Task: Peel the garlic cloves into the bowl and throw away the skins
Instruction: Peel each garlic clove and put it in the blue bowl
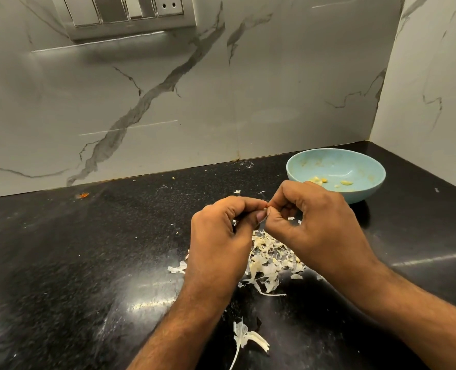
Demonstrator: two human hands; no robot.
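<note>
My left hand (221, 236) and my right hand (309, 222) meet above the black counter, fingers curled. Between their fingertips they pinch a small garlic clove (266, 208), mostly hidden, with only a pale tip showing. A light blue bowl (365, 166) stands just behind my right hand, and several peeled cloves (345, 182) lie in it. A heap of papery garlic skins (268, 263) is spread on the counter under and between my hands.
A separate skin piece with a stalk (245, 336) lies near the front edge between my forearms. Marble walls close off the back and right of the black counter (74, 249). A switch panel (125, 14) is on the back wall.
</note>
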